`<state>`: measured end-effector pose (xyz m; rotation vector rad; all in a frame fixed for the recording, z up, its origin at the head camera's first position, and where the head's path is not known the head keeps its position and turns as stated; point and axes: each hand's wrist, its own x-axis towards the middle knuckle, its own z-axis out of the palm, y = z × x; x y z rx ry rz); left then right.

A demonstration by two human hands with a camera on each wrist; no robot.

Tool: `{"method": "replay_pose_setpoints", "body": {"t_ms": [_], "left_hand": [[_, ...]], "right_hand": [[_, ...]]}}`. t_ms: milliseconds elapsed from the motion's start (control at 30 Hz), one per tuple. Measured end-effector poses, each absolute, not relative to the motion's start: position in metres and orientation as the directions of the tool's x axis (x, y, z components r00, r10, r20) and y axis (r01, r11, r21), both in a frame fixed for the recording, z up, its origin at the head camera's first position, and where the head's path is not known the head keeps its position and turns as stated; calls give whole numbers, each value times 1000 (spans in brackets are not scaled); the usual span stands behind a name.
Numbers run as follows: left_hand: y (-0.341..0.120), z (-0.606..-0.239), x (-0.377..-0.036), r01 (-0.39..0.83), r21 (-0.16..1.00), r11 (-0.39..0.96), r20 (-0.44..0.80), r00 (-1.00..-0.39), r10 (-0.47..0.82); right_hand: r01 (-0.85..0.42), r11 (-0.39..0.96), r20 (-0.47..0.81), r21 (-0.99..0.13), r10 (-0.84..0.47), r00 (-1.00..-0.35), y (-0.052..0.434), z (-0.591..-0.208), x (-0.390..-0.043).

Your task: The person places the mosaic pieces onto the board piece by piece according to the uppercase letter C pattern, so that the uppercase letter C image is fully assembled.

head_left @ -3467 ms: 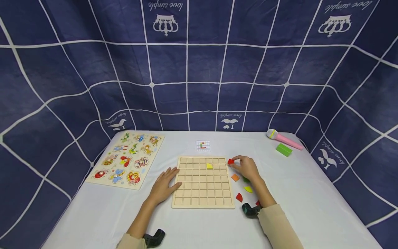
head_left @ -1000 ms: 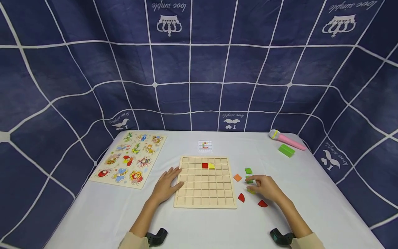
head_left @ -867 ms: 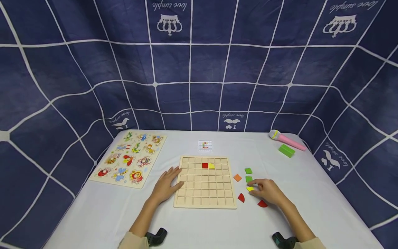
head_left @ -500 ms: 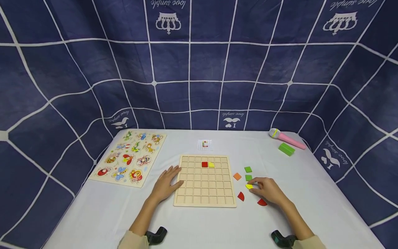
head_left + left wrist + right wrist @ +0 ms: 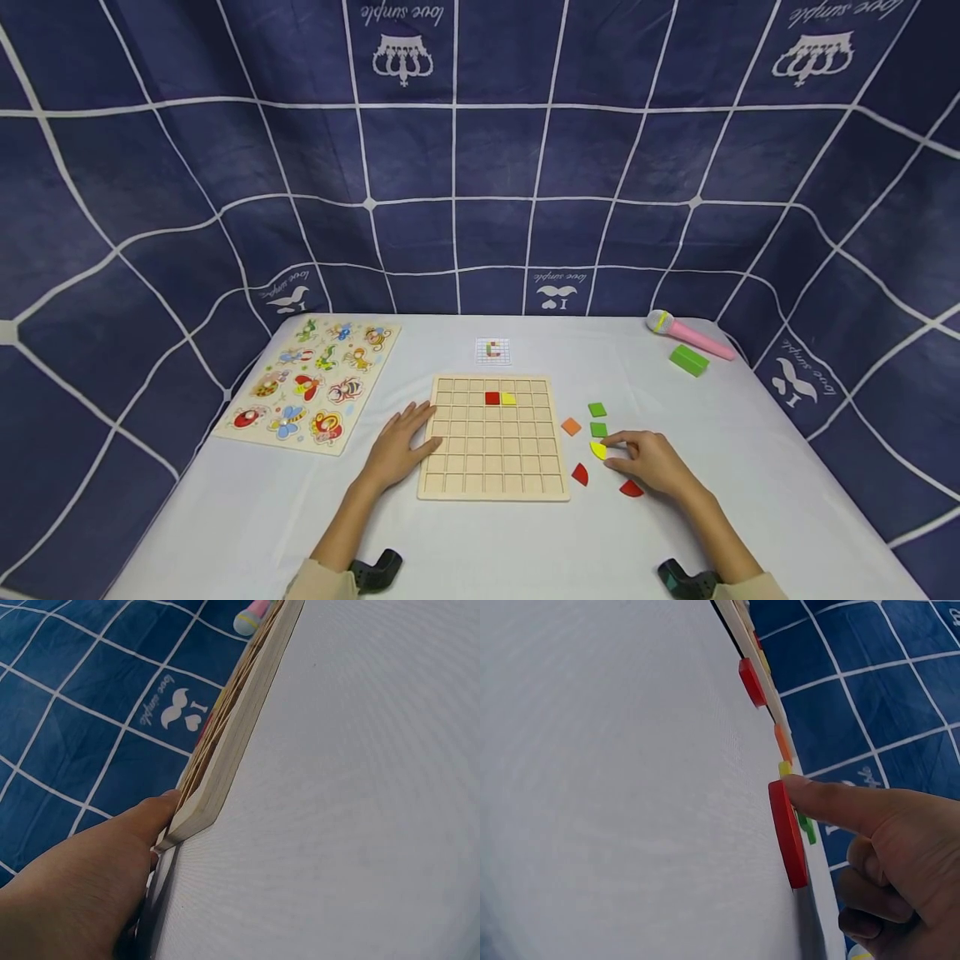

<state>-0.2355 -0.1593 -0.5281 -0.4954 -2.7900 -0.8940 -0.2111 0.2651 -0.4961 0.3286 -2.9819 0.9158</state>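
My left hand [image 5: 397,446] rests along the left edge of a wooden grid board [image 5: 493,496], fingers extended and thumb on its rim. In the left wrist view, the thumb of the left hand [image 5: 90,877] lies against the board's edge [image 5: 225,765]. A red square tile [image 5: 492,398] and a yellow tile [image 5: 508,399] sit side by side in the second row from the far side. Right of the board, my right hand [image 5: 648,462] pinches a yellow quarter-circle tile [image 5: 597,450] between thumb and index finger, low at the tabletop. A red quarter-circle tile [image 5: 787,836] partly hides that pinch in the right wrist view.
Two green tiles [image 5: 597,410], an orange tile [image 5: 571,427] and two red quarter-circles [image 5: 580,474] lie around the right hand. A pattern card [image 5: 492,351] lies behind the board. An insect puzzle [image 5: 307,387] is at left; a pink microphone [image 5: 697,337] and green block [image 5: 688,360] at right.
Since the earliest frame, the red square has gone from the right hand into the grid beside the yellow tile. The right hand moved to the yellow quarter-circle, which has turned and shifted slightly left.
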Motion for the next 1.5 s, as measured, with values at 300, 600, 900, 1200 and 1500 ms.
{"method": "replay_pose_setpoints", "body": {"t_ms": [300, 600, 900, 1200, 1500], "left_hand": [[-160, -528, -235, 356, 548, 757, 243, -934, 263], [-160, -528, -235, 364, 540, 759, 258, -930, 263], [-159, -528, -235, 365, 541, 757, 258, -930, 264], [-161, -528, -234, 358, 539, 763, 254, -932, 258], [-160, -527, -236, 351, 544, 762, 239, -935, 261]], "right_hand": [[-239, 785, 99, -572, -223, -970, 260, -501, -215], [-254, 778, 110, -574, -235, -966, 258, -500, -217], [-256, 789, 115, -559, -232, -966, 259, -499, -216], [-256, 788, 116, -560, -231, -966, 263, -500, -213], [-270, 774, 117, -572, -249, -962, 262, -499, -214]]}}
